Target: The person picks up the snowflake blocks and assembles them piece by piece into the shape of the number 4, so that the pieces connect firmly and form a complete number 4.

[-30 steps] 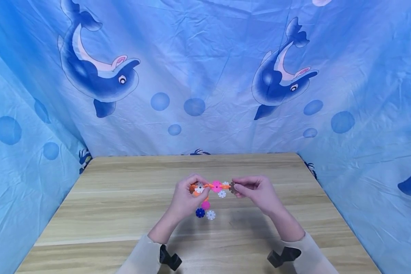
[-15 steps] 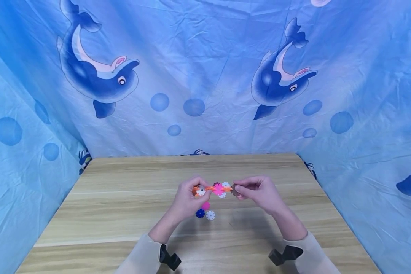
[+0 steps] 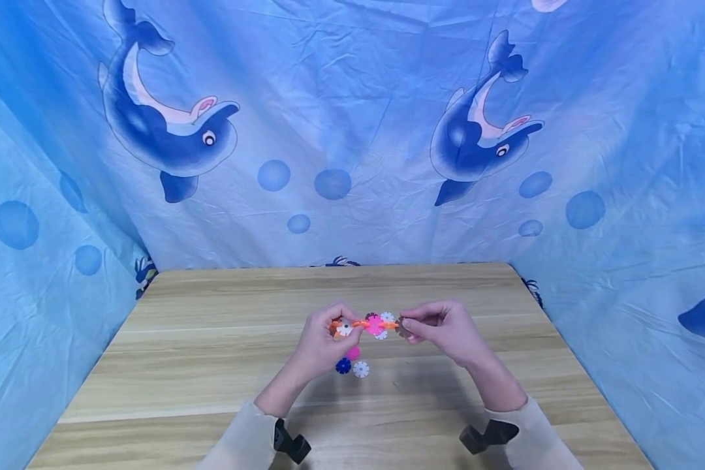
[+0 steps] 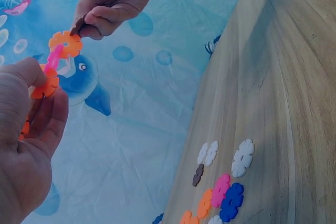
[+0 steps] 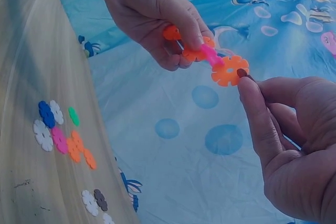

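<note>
One chain of notched discs [image 3: 374, 324], held up over a wooden table [image 3: 211, 365].

Left hand [image 3: 328, 336]: pinching the chain at an orange disc [image 4: 45, 83]. Right hand [image 3: 446, 329]: pinching a brown disc [image 4: 77, 25] against the chain's orange end disc [image 4: 65, 44]. Lying on the table: blue disc [image 5: 46, 114], green disc [image 5: 73, 116], pink disc [image 5: 59, 140], plus white discs [image 5: 43, 135].

Soft shadows fall on the table [image 3: 200, 352]; wrist views look dimmer.
</note>
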Demonstrator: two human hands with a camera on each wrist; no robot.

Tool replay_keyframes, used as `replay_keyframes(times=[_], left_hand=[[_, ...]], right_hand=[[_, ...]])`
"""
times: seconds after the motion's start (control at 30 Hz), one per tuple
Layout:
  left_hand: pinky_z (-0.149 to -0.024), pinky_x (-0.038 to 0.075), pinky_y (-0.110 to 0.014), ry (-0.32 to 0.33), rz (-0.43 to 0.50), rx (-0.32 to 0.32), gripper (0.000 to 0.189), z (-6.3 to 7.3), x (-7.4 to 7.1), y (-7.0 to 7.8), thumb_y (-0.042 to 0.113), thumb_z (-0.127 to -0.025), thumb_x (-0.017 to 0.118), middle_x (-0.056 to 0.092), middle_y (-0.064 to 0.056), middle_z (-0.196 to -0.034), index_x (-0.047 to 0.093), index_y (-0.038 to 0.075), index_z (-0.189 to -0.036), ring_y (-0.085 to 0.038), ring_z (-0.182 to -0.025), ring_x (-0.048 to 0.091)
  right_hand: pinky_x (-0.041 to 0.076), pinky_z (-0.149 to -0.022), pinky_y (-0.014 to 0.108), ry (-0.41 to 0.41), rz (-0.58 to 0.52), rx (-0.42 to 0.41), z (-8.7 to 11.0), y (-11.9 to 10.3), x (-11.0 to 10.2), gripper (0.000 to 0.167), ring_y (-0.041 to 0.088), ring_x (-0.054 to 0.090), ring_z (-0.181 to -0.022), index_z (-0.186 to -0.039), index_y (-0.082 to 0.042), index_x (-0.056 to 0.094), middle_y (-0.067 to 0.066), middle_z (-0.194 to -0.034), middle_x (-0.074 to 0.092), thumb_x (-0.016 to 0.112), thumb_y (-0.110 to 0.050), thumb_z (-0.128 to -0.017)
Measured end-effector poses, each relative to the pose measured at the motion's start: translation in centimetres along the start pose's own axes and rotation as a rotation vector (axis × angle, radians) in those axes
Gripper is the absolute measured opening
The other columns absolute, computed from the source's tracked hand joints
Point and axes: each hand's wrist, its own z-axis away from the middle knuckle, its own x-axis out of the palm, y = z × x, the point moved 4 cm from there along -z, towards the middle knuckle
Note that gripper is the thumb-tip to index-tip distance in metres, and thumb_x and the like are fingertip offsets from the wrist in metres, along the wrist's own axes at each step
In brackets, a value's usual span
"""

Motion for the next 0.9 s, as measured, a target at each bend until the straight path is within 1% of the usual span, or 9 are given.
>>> replay_keyframes(times=[0.13,0.27,0.4,0.47,0.6,0.7,0.8,0.9], left_hand=[[-0.078,0.065,-0.027,-0.005,-0.015,0.012,0.017,0.1,0.2,-0.1,-0.003,-0.093,0.076,0.074,-0.006,-0.098,0.069,0.013,-0.095,-0.01,-0.09,0.07],[-0.081,0.065,-0.027,-0.011,-0.013,0.018,0.019,0.1,0.3,0.0,-0.003,-0.093,0.076,0.074,-0.007,-0.097,0.069,0.014,-0.095,-0.01,-0.092,0.07],[-0.082,0.065,-0.027,-0.004,-0.005,0.046,0.02,0.1,0.4,0.2,-0.004,-0.093,0.076,0.075,-0.005,-0.098,0.069,0.015,-0.096,-0.011,-0.093,0.071],[-0.082,0.065,-0.027,0.001,0.0,0.07,0.02,0.1,0.4,0.2,-0.005,-0.093,0.076,0.075,-0.004,-0.098,0.069,0.014,-0.096,-0.011,-0.093,0.071],[-0.085,0.065,-0.025,0.022,-0.001,0.127,0.022,0.2,0.3,0.1,-0.009,-0.091,0.075,0.076,-0.006,-0.097,0.069,0.012,-0.095,-0.012,-0.093,0.072],[-0.084,0.065,-0.025,0.034,-0.002,0.16,0.022,0.3,0.3,-0.1,-0.011,-0.089,0.075,0.076,-0.008,-0.096,0.069,0.01,-0.094,-0.015,-0.092,0.072],[-0.084,0.065,-0.025,0.036,0.005,0.17,0.022,0.3,0.3,-0.2,-0.011,-0.088,0.075,0.076,-0.009,-0.096,0.069,0.009,-0.094,-0.019,-0.092,0.073],[-0.083,0.065,-0.025,0.036,0.013,0.162,0.022,0.3,0.2,-0.3,-0.012,-0.089,0.074,0.076,-0.009,-0.097,0.069,0.009,-0.094,-0.019,-0.092,0.073]], right_hand=[[0.068,-0.07,0.033,-0.008,0.014,-0.016,0.1,0.0,0.0,0.025,0.013,0.08,-0.077,-0.113,0.017,0.074,0.007,-0.094,0.083,0.078,0.003,-0.093],[0.068,-0.07,0.033,-0.006,0.031,-0.013,0.1,0.0,-0.1,0.026,0.014,0.08,-0.076,-0.113,0.017,0.074,0.016,-0.096,0.082,0.078,0.001,-0.093],[0.068,-0.071,0.034,0.0,0.038,-0.006,0.0,-0.1,-0.2,0.025,0.014,0.08,-0.076,-0.113,0.016,0.074,0.025,-0.099,0.081,0.078,0.001,-0.093],[0.068,-0.07,0.034,0.004,0.047,-0.001,-0.1,-0.3,-0.2,0.023,0.015,0.08,-0.076,-0.112,0.015,0.075,0.027,-0.099,0.08,0.078,0.001,-0.093],[0.068,-0.07,0.034,0.007,0.075,0.014,-0.2,-0.6,-0.2,0.022,0.015,0.08,-0.075,-0.111,0.014,0.076,0.028,-0.1,0.079,0.078,0.002,-0.093],[0.068,-0.07,0.034,0.008,0.09,0.025,-0.2,-0.8,-0.1,0.022,0.014,0.079,-0.074,-0.111,0.014,0.076,0.028,-0.1,0.079,0.078,0.002,-0.092],[0.068,-0.07,0.035,0.012,0.096,0.03,-0.3,-1.0,0.0,0.021,0.014,0.079,-0.072,-0.11,0.013,0.076,0.028,-0.1,0.079,0.078,0.003,-0.092],[0.068,-0.069,0.035,0.012,0.093,0.03,-0.4,-1.1,0.1,0.02,0.014,0.079,-0.072,-0.11,0.013,0.076,0.028,-0.099,0.079,0.078,0.003,-0.092]])
